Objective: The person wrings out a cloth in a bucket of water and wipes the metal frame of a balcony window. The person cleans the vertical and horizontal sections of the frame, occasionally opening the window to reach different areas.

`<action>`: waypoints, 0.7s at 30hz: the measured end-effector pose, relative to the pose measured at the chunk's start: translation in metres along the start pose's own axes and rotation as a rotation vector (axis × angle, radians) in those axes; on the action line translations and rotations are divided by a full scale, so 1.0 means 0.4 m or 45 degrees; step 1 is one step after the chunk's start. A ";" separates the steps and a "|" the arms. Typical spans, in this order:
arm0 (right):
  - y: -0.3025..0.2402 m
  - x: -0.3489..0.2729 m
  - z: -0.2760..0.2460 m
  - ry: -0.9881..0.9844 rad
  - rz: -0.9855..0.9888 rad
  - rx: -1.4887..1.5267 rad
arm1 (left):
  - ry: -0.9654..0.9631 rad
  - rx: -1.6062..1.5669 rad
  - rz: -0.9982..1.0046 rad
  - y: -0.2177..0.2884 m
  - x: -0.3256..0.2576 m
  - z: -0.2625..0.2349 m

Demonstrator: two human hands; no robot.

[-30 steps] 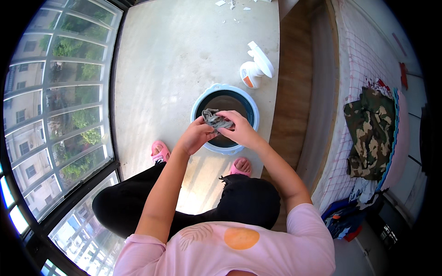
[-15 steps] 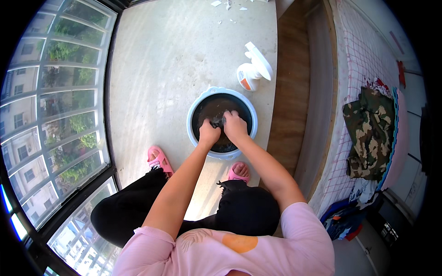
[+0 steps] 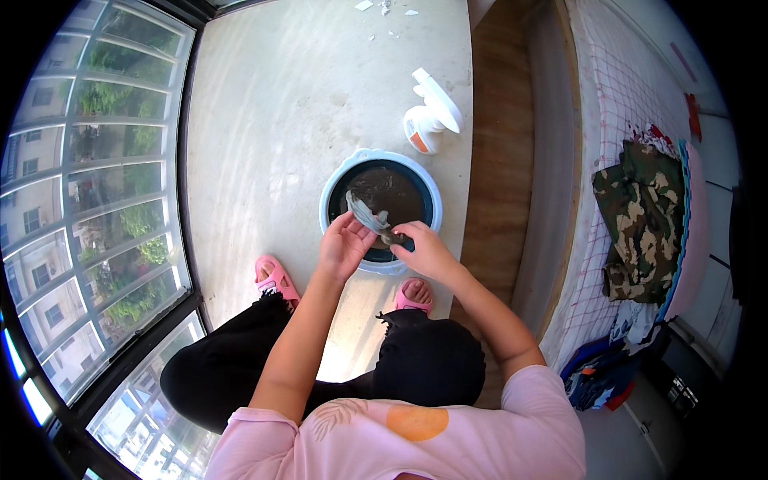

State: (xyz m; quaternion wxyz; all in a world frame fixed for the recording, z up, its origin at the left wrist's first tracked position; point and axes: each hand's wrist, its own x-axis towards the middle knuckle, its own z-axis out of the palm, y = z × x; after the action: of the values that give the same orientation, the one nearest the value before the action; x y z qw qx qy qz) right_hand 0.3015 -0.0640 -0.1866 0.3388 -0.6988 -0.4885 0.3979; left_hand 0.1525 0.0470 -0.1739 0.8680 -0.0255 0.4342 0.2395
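Plainly the washing is mid-course: the small grey cloth is out of the water and held above the near rim of the blue-rimmed basin, wet and dark, while the basin holds murky dark water; judging from that, the soaking and rubbing look to be under way, and wringing, rinsing and hanging seem left to do, since no washed piece lies anywhere near the grip. The left hand sits on the left of the cloth, palm turned inward and fingers curled loosely up around its hanging end, touching it; how firmly it closes I cannot tell. The right hand is closed on the cloth's lower bunched end, knuckles up, thumb toward the left hand, the two hands nearly touching with the cloth stretched between and rising away from them over the water. Both forearms reach forward from the crouched body, elbows bent and spread, the wrists level over the basin's near edge. Beyond the grip, past the basin's far rim, a white spray bottle lies on the concrete floor; below the grip, two pink sandals flank the basin. Well off to the right a camouflage garment lies on the bed.
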 end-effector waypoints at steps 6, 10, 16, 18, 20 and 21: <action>-0.025 0.082 0.024 -0.121 0.514 0.844 | -0.039 0.586 0.031 -0.006 -0.005 -0.024; 0.005 0.074 0.056 0.154 0.378 0.836 | 0.159 0.996 0.181 -0.006 -0.020 0.013; 0.029 0.078 0.083 0.283 0.515 0.461 | 0.407 0.910 0.298 -0.025 0.037 -0.066; 0.046 0.106 0.111 0.326 0.469 0.058 | 0.536 1.359 0.353 -0.054 0.112 -0.107; 0.082 0.147 0.140 0.316 0.511 -0.315 | 0.633 1.602 0.334 -0.067 0.184 -0.130; 0.086 0.174 0.149 0.224 0.662 -0.342 | 0.655 1.698 0.362 -0.064 0.213 -0.148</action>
State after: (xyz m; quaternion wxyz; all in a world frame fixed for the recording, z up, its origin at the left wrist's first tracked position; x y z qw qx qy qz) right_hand 0.2772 -0.0027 -0.2591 0.1710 -0.8707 -0.3102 0.3413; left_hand 0.1632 0.0428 -0.2804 0.5300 0.5100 0.6771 0.0209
